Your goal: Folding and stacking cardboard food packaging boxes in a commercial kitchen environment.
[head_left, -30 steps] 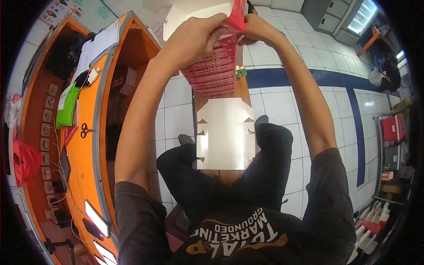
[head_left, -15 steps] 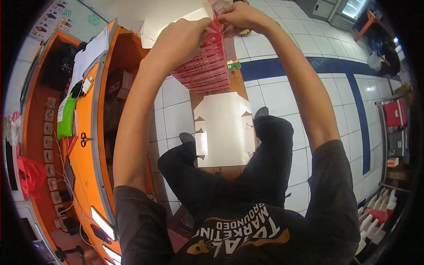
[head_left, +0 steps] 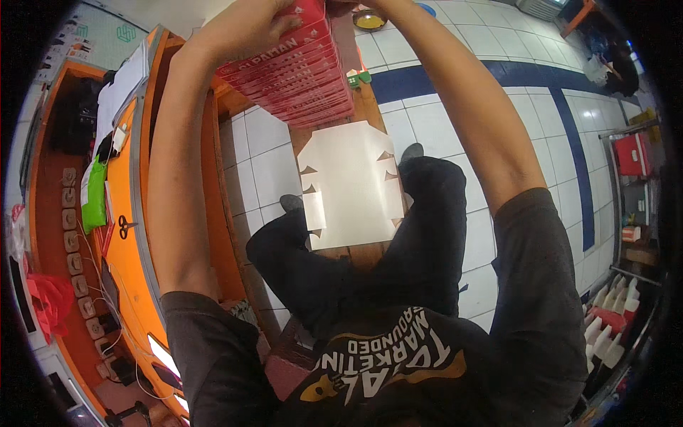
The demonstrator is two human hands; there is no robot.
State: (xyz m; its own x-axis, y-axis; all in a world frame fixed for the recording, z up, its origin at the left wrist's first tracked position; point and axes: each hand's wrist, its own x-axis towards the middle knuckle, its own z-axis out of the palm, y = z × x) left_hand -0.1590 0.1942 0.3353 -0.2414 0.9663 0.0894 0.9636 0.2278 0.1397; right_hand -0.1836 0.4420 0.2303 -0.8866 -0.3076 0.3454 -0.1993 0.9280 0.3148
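Surface (head_left: 359,255): white blank (head_left: 352,186) laid nearly edge-to-edge, presumably for reach. Your left hand (head_left: 255,27) touches the red stack (head_left: 302,80); grip indeterminable there and at your right hand (head_left: 352,3).

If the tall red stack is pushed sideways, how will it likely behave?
The red stack would probably lean or slide apart, being tall and made of many layers. It may be light for its size, as its layers look like thin card. The left hand near its top might steady it.
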